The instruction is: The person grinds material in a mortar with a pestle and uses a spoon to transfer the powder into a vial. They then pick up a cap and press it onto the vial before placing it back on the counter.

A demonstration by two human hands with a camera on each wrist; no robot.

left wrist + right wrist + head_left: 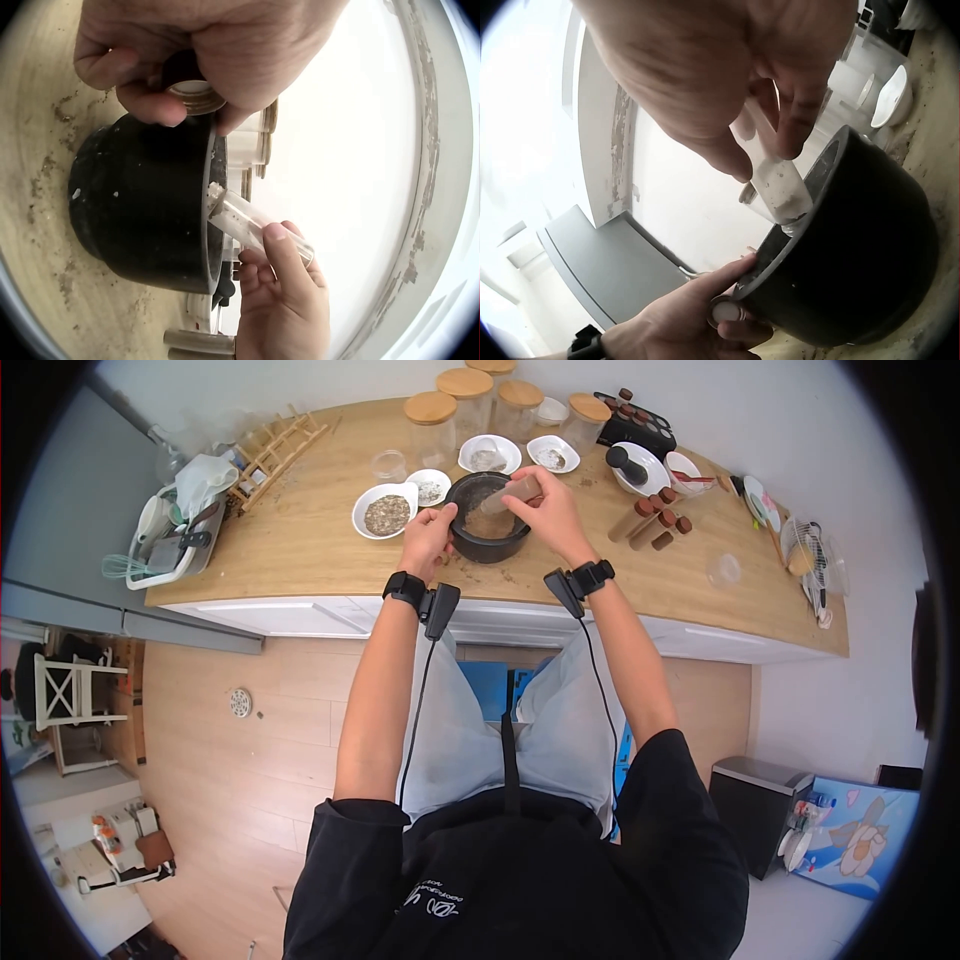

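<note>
A black mortar stands on the wooden counter with brown powder inside. My left hand is at the mortar's near left rim, a finger touching the edge. Its curled fingers hold a dark screw cap, the pale inside showing in the left wrist view. Between the thumb and fingers of my right hand is a small clear glass bottle. This bottle tilts mouth-down over the mortar's opening, with some residue clinging inside, as the right wrist view shows.
White bowls of seeds and powders sit left of and behind the mortar. Wooden-lidded jars line the wall. To the right are a bowl with a black pestle and several brown-capped bottles. A wooden rack stands left.
</note>
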